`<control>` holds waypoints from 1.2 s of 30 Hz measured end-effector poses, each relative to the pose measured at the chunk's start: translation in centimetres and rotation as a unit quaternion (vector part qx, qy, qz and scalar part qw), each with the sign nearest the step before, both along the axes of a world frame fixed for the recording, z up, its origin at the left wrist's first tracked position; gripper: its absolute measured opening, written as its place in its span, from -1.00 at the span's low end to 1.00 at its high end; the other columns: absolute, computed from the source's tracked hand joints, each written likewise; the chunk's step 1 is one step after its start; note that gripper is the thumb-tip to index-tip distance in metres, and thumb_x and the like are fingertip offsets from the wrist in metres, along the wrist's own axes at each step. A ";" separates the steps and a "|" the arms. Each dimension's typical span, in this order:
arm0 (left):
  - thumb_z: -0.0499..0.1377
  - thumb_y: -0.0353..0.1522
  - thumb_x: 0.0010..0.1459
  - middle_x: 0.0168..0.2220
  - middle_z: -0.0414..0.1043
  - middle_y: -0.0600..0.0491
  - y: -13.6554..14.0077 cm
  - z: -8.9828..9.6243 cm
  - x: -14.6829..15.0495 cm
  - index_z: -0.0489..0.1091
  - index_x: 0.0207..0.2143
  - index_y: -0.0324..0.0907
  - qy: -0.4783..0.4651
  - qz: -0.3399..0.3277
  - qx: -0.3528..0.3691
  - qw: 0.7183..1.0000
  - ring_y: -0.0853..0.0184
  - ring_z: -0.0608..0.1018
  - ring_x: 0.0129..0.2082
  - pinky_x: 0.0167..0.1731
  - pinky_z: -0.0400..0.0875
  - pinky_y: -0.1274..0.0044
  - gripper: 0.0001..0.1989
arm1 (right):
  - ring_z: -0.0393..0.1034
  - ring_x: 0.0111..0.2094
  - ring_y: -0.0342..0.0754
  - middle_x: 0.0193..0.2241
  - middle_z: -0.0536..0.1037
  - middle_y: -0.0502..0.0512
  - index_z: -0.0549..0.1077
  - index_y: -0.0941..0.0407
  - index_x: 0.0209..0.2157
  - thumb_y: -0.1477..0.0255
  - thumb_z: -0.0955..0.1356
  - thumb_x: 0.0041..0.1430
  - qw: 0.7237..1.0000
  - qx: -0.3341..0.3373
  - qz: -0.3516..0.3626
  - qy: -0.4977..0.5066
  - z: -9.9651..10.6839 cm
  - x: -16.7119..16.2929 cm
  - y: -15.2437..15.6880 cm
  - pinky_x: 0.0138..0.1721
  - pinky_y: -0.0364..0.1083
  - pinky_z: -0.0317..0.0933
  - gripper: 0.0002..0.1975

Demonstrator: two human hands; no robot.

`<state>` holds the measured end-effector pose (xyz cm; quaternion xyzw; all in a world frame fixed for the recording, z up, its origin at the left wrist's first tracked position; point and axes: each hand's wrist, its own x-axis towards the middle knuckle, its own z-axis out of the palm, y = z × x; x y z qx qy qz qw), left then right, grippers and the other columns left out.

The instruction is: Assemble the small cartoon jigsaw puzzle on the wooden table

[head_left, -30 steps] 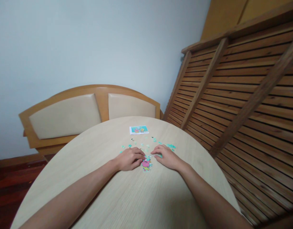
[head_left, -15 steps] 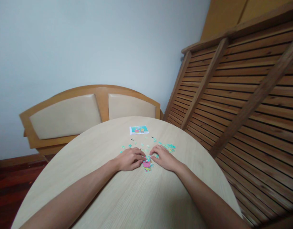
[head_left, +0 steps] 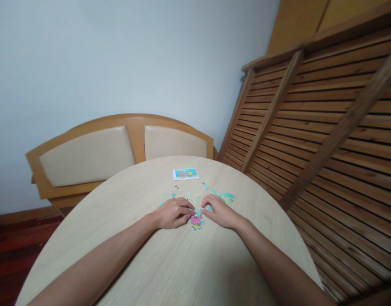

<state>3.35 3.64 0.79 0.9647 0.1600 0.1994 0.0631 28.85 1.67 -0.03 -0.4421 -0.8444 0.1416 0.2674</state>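
A partly joined jigsaw puzzle (head_left: 195, 220), pink in the middle with yellow-green at its near end and teal at its far end, lies flat on the table between my hands. My left hand (head_left: 175, 213) rests at its left side, fingers together and tips pressed on its upper left edge. On the other side, my right hand (head_left: 221, 212) is curled, thumb and forefinger drawn close at the upper right edge around a small teal jigsaw piece. The fingertips partly hide that piece and the puzzle's far end.
Loose teal jigsaw pieces (head_left: 227, 197) are heaped beyond my right hand, with others scattered beyond my left. A picture card (head_left: 185, 174) with pink and yellow cartoon figures lies farther back on the round table (head_left: 144, 272). A padded headboard (head_left: 87, 157) and a slatted wooden panel (head_left: 310, 127) stand behind.
Both hands stay at the puzzle almost unmoved. The fingers of my right hand have shifted very slightly.
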 end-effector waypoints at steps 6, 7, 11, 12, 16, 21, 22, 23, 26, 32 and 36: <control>0.05 -0.39 0.31 -0.02 0.52 -0.03 0.0 -0.1 0.0 0.50 0.00 -0.08 0.004 0.001 0.001 1.000 0.24 0.53 -0.02 0.03 0.40 0.42 -0.69 | 0.47 -0.22 -0.05 -0.31 0.57 0.04 0.46 0.11 -0.28 0.49 0.40 0.17 0.996 -0.055 -0.004 0.074 0.3 -0.6 -0.1 -0.11 -0.06 0.27 -0.94; 0.05 -0.39 0.31 -0.01 0.52 -0.03 0.0 -0.1 0.0 0.50 0.00 -0.07 0.004 0.001 0.001 1.000 0.24 0.53 -0.03 0.03 0.40 0.43 -0.69 | 0.48 -0.24 -0.06 -0.31 0.58 0.04 0.46 0.11 -0.28 0.49 0.39 0.17 0.994 -0.065 0.001 0.091 0.4 -0.7 -0.1 -0.13 -0.08 0.28 -0.95; 0.05 -0.38 0.31 -0.02 0.52 -0.03 0.1 -0.2 0.0 0.51 0.00 -0.07 0.000 0.001 0.001 1.000 0.24 0.53 -0.03 0.03 0.40 0.43 -0.69 | 0.50 -0.24 -0.06 -0.32 0.60 0.05 0.48 0.12 -0.30 0.45 0.37 0.20 0.987 -0.089 -0.005 0.136 0.2 -1.1 0.1 -0.14 -0.09 0.30 -0.95; 0.05 -0.38 0.31 -0.02 0.52 -0.03 0.1 -0.2 0.1 0.51 0.00 -0.07 -0.002 0.000 0.001 1.000 0.24 0.53 -0.03 0.03 0.40 0.42 -0.70 | 0.50 -0.25 -0.05 -0.33 0.61 0.05 0.49 0.13 -0.31 0.44 0.37 0.19 0.985 -0.093 -0.009 0.144 0.1 -1.1 0.2 -0.14 -0.09 0.31 -0.94; 0.05 -0.38 0.32 -0.01 0.52 -0.03 0.1 -0.2 0.1 0.51 0.00 -0.07 -0.003 -0.002 0.001 1.000 0.23 0.53 -0.03 0.03 0.40 0.42 -0.70 | 0.51 -0.26 -0.05 -0.34 0.62 0.05 0.53 0.13 -0.22 0.43 0.35 0.20 0.982 -0.090 -0.018 0.165 0.0 -1.3 0.3 -0.12 -0.07 0.33 -0.86; 0.05 -0.39 0.31 0.00 0.51 -0.02 0.0 0.0 0.2 0.50 0.00 -0.08 0.004 0.001 0.001 1.000 0.23 0.53 -0.02 0.04 0.39 0.42 -0.69 | 0.54 -0.21 0.01 -0.26 0.66 0.11 0.61 0.11 -0.25 0.41 0.33 0.21 0.984 -0.083 -0.021 0.158 -0.4 -1.5 0.5 -0.09 -0.03 0.35 -0.81; 0.05 -0.39 0.31 0.00 0.51 -0.02 0.0 0.0 0.2 0.50 0.00 -0.08 0.004 0.001 0.001 1.000 0.23 0.53 -0.02 0.03 0.39 0.42 -0.69 | 0.54 -0.23 0.01 -0.28 0.67 0.11 0.61 0.12 -0.27 0.41 0.34 0.21 0.984 -0.085 -0.024 0.155 -0.5 -1.6 0.5 -0.11 -0.03 0.36 -0.81; 0.05 -0.38 0.31 0.00 0.51 -0.02 0.0 0.0 0.2 0.50 0.00 -0.08 0.004 0.001 0.002 1.000 0.23 0.53 -0.02 0.03 0.40 0.42 -0.69 | 0.55 -0.24 0.01 -0.30 0.67 0.11 0.61 0.12 -0.28 0.40 0.35 0.20 0.984 -0.085 -0.027 0.151 -0.6 -1.6 0.5 -0.12 -0.03 0.36 -0.82; 0.05 -0.38 0.31 0.00 0.51 -0.03 0.0 0.1 0.2 0.50 0.00 -0.07 0.004 0.000 0.002 1.000 0.23 0.54 -0.03 0.03 0.40 0.42 -0.69 | 0.55 -0.28 0.01 -0.34 0.67 0.10 0.62 0.13 -0.31 0.41 0.37 0.16 0.985 -0.083 -0.037 0.143 -0.6 -1.7 0.5 -0.17 -0.05 0.36 -0.84; 0.06 -0.39 0.30 -0.01 0.51 -0.03 0.0 0.1 0.1 0.51 0.00 -0.08 0.000 -0.001 0.003 1.000 0.23 0.54 -0.03 0.03 0.40 0.42 -0.70 | 0.56 -0.28 0.02 -0.34 0.68 0.10 0.63 0.12 -0.35 0.42 0.39 0.14 0.987 -0.077 -0.055 0.132 -0.6 -1.7 0.6 -0.17 -0.05 0.36 -0.86; 0.07 -0.40 0.30 -0.01 0.52 -0.03 0.0 0.0 0.1 0.51 0.00 -0.08 -0.001 -0.003 0.002 1.000 0.24 0.54 -0.03 0.03 0.40 0.42 -0.70 | 0.56 -0.28 0.02 -0.34 0.68 0.11 0.64 0.12 -0.33 0.42 0.38 0.15 0.987 -0.065 -0.073 0.126 -0.8 -1.8 0.7 -0.17 -0.05 0.36 -0.84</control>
